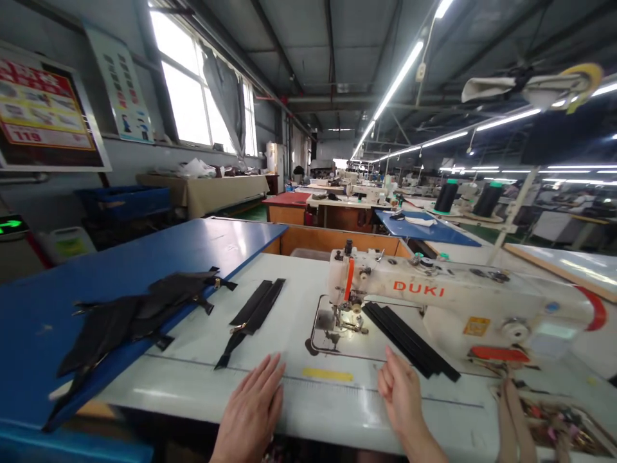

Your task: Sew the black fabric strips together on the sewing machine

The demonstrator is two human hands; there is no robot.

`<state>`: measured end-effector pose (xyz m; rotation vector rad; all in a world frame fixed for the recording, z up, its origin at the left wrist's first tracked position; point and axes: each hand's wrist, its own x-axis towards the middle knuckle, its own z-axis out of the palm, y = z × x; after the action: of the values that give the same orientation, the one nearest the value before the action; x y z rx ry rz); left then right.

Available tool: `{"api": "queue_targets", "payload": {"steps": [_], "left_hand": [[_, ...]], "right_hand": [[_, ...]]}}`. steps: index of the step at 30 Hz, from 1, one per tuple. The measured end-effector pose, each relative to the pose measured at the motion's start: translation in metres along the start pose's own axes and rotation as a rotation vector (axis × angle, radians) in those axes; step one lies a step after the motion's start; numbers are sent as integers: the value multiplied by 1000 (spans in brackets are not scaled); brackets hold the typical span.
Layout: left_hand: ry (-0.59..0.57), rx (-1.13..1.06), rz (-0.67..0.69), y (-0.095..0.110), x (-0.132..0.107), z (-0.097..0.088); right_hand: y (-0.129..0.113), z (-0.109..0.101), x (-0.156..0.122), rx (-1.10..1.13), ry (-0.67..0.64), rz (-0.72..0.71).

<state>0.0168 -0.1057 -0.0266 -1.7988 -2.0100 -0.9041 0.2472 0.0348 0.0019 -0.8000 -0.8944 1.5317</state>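
My left hand rests palm down at the front of the pale sewing table, its fingers stretched out and holding nothing. My right hand is curled closed above the table front, its index finger pointing towards the machine; nothing shows in it. Beyond it, several black fabric strips lie slanted beside the needle area of the white sewing machine. Past my left hand lies a black zipper piece with a metal slider and a tail end. No fabric shows under the presser foot.
A pile of black zipper pieces lies across the edge of the blue table on the left. A yellow tape mark is on the table front. Black thread cones stand behind the machine. An open tray of small items sits at right.
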Motion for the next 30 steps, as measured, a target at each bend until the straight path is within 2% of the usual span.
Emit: {"api": "queue_targets", "payload": {"steps": [3,9,13,16,19,21,27,30], "left_hand": [[-23,-172,-142,9,25,5],[-89,-514,-289,43,96,20],[-133,-781,-408,65,119,31],[-155,-993,-511,73,130,35],[-191,-1194,-612,72,137,29],[-219,-1298,-670,68,136,18],[-269,-1440,-785,47,108,-29],[-279,-1426,-799,38,97,-40]], "right_hand": [[1,2,1,-38,13,-4],[3,6,2,-98,35,-7],[7,7,4,-132,32,-5],[13,4,7,-157,15,9],[19,-3,11,-176,-14,26],[23,-9,15,-180,-38,40],[28,-15,15,-164,-84,66],[27,-11,10,-166,-74,47]]}}
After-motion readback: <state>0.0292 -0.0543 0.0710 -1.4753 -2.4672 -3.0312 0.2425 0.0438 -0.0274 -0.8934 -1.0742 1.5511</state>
